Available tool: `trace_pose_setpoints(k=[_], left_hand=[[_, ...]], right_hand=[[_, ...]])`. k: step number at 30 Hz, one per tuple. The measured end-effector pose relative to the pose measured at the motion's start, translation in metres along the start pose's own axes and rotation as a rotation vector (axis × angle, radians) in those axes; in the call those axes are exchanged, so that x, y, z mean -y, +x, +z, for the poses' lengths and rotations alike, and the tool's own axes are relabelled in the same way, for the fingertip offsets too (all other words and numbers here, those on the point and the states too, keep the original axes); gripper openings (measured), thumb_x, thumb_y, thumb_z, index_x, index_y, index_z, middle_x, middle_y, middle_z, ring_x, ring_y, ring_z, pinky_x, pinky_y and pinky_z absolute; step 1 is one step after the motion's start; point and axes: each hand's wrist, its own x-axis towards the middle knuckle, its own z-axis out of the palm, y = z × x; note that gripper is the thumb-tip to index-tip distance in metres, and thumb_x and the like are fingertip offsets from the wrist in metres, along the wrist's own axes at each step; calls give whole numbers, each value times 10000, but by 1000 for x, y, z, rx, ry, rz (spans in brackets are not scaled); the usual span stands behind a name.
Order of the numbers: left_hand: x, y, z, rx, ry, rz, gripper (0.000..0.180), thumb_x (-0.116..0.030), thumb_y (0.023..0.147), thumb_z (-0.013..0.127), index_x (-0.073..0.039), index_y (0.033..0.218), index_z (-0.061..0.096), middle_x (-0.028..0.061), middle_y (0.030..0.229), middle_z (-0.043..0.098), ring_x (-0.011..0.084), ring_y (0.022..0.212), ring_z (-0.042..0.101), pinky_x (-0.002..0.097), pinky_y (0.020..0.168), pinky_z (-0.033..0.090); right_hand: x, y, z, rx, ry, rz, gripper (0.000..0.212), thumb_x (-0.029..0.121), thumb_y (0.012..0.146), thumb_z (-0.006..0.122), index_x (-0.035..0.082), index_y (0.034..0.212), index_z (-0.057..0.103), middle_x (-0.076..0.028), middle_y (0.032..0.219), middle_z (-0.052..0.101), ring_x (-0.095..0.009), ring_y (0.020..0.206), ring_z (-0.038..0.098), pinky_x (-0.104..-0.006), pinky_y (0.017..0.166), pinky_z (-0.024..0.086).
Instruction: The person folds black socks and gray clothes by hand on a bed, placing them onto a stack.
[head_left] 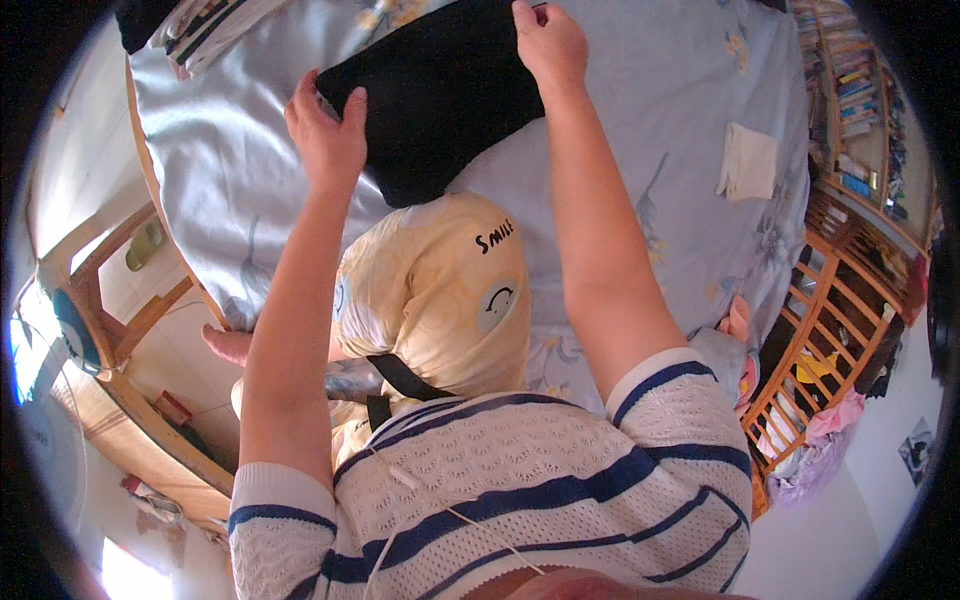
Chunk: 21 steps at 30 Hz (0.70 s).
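Observation:
A black piece of folded clothing (440,95) lies spread on the bed in front of me; its exact kind does not show. My left hand (330,130) is at its left edge, thumb and fingers apart, the thumb resting by the dark fabric. At the far right corner, my right hand (552,45) has its fingers closed on the edge of the cloth. The near end of the clothing reaches my bent knee, covered by yellow printed trousers (440,290).
The bed carries a pale blue floral sheet (660,90). A small folded white cloth (748,163) lies to the right. Stacked clothes (205,35) sit at the far left. A wooden chair (135,320) stands left; a slatted wooden rack (800,360) and bookshelves (860,100) stand right.

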Motion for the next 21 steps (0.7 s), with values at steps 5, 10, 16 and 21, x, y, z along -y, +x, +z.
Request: trace_pose_setpoints(k=[5,10,16,21], left_hand=[[23,10,8,123,-243,-412,579,-339,763,694,51,1142,496,160,945,604,257,864,582,338,785,451],[24,15,11,212,-169,-436,503,-356,762,689,54,1020,557,200,942,623,303,893,594,367,783,446],[-10,10,6,115,-24,-376,472,-363,782,668,49,963,528,212,917,616,329,902,591,385,799,441],[-30,12,6,27,-152,-289,493,-354,789,663,50,1022,504,238,994,571,357,947,551,393,839,420]], right_hand=[[-7,4,6,60,5,-99,381,368,837,537,-3,900,597,-215,880,623,-400,850,576,-454,753,449],[-5,-1,12,-2,24,-71,384,369,841,538,-8,901,581,-235,884,614,-408,857,575,-458,758,447],[-4,-3,11,45,-30,-35,403,375,882,479,-18,937,550,-268,924,591,-448,867,549,-489,776,431],[-7,-1,9,-237,22,-99,408,374,919,419,-11,1008,518,-270,901,584,-456,841,545,-493,743,438]])
